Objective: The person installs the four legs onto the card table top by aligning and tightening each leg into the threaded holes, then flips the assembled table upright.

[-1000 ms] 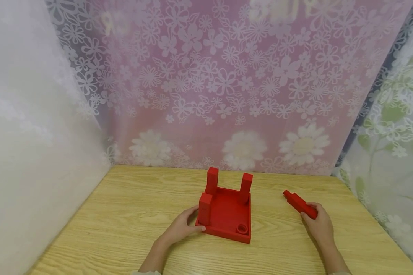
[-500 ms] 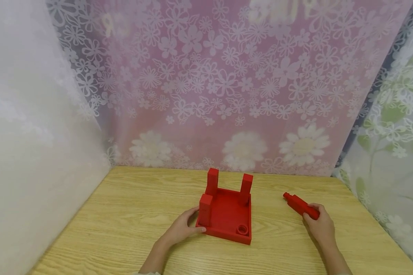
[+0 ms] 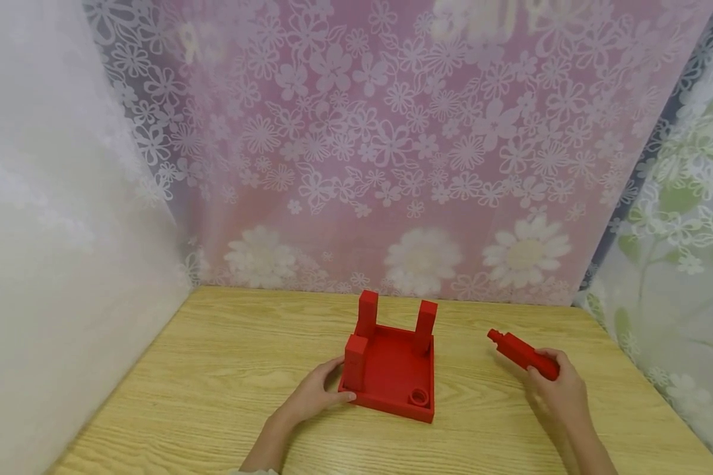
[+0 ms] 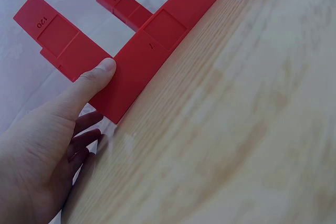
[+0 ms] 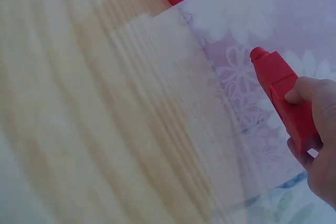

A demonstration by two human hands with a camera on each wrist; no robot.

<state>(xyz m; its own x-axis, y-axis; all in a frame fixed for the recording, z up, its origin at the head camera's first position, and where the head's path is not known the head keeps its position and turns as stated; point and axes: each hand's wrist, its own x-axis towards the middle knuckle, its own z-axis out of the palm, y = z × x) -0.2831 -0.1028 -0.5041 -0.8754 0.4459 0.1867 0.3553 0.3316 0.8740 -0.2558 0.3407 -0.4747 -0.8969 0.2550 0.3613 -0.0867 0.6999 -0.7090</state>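
A red square toy tabletop (image 3: 395, 366) lies upside down on the wooden table, with three square red legs standing up from its corners. At its near right corner is a bare round socket (image 3: 418, 396). My left hand (image 3: 313, 397) grips the near left corner, thumb on the front edge beside the near left leg (image 3: 354, 364) and fingers round the left side. Off to the right, my right hand (image 3: 563, 389) pinches a loose red leg (image 3: 515, 351) near its back end. Its threaded tip points left and away from me, and in the right wrist view the leg (image 5: 278, 85) slants upward.
A flowered curtain (image 3: 333, 145) hangs along the table's back edge. White sheeting (image 3: 65, 231) stands on the left, and green-flowered sheeting (image 3: 677, 264) on the right. Bare wood grain (image 3: 249, 343) shows on both sides of the tabletop.
My right hand has shifted slightly to the right, and the leg's threaded tip has risen a little. The left hand and the tabletop have stayed nearly still.
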